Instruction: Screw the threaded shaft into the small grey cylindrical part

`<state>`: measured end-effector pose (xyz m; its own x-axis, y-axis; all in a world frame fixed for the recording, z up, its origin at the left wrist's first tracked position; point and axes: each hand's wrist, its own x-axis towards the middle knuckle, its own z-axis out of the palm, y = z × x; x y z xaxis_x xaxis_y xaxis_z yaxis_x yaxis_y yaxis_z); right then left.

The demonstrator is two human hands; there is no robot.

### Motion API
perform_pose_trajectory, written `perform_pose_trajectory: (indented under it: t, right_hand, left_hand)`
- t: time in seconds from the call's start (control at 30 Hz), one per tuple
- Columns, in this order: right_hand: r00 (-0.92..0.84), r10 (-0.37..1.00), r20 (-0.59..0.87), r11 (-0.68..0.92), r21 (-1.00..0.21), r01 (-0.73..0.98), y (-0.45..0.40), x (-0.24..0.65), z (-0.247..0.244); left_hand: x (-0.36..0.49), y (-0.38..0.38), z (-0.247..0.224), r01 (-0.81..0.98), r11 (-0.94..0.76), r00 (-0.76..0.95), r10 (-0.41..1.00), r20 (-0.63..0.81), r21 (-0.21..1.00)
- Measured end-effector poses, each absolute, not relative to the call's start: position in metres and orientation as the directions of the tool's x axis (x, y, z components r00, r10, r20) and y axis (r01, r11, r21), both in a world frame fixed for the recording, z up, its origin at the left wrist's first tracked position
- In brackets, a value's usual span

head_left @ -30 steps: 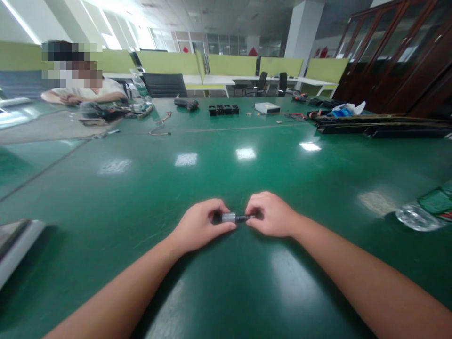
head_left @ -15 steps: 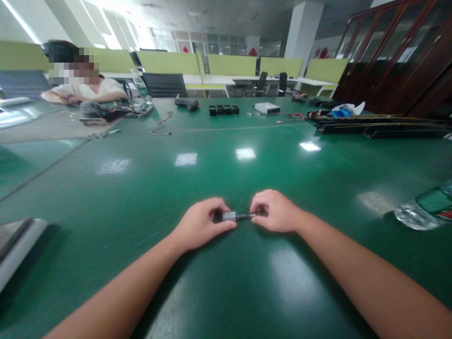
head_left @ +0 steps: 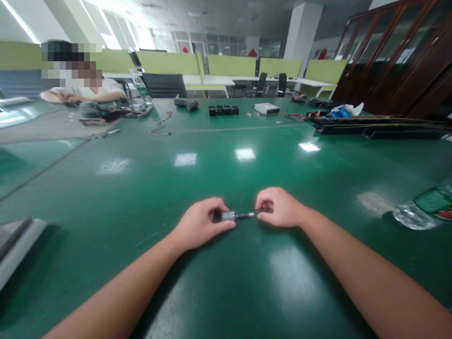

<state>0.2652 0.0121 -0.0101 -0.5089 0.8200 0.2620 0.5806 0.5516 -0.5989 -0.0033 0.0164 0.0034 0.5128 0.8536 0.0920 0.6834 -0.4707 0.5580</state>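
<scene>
Near the middle of the green table (head_left: 212,183), my left hand (head_left: 203,223) is closed on a small grey cylinder (head_left: 228,216) between thumb and fingers. A thin dark shaft (head_left: 243,216) with a light metal tip sticks out of the cylinder to the right. Just beyond that tip, my right hand (head_left: 278,207) pinches a small dark coiled piece, possibly a spring (head_left: 262,211), partly hidden by the fingers. The shaft's tip lies very close to the right fingertips; whether they touch, I cannot tell.
A plastic bottle (head_left: 420,212) lies at the right. A grey-edged object (head_left: 24,249) sits at the left edge. Further back are a black part (head_left: 223,110), a white box (head_left: 267,108), long black bars (head_left: 381,126) and a seated person (head_left: 84,89) behind cluttered tools.
My right hand has moved slightly right and away from the shaft, and more of the shaft's light tip shows. My left hand and the cylinder have hardly moved.
</scene>
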Motion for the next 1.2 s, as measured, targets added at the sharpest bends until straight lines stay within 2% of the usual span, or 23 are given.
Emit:
perform_pose_trajectory:
  t: [0.3, 0.37, 0.5, 0.6, 0.87, 1.2]
  right_hand:
    - [-0.523, 0.796, 0.303, 0.590, -0.577, 0.564, 0.008, 0.249, -0.010]
    - [-0.502, 0.806, 0.313, 0.573, -0.624, 0.531, 0.004, 0.242, -0.011]
    - [-0.460, 0.866, 0.196, 0.419, -0.787, 0.453, 0.001, 0.233, -0.013]
    - [-0.447, 0.877, 0.175, 0.379, -0.825, 0.420, 0.001, 0.234, -0.014]
    - [-0.476, 0.850, 0.225, 0.436, -0.809, 0.395, 0.005, 0.238, -0.016]
    - [-0.471, 0.832, 0.291, 0.521, -0.702, 0.486, 0.007, 0.231, -0.022]
  left_hand:
    - [-0.004, 0.017, 0.002, 0.681, -0.477, 0.518, 0.850, 0.095, 0.555]
    - [-0.004, 0.017, 0.002, 0.682, -0.475, 0.518, 0.850, 0.091, 0.556]
    - [-0.004, 0.018, 0.002, 0.675, -0.474, 0.523, 0.848, 0.086, 0.565]
    - [-0.005, 0.018, 0.001, 0.685, -0.463, 0.510, 0.856, 0.084, 0.563]
    - [-0.004, 0.017, 0.002, 0.686, -0.464, 0.507, 0.858, 0.089, 0.561]
    - [-0.004, 0.017, 0.001, 0.682, -0.468, 0.511, 0.855, 0.091, 0.562]
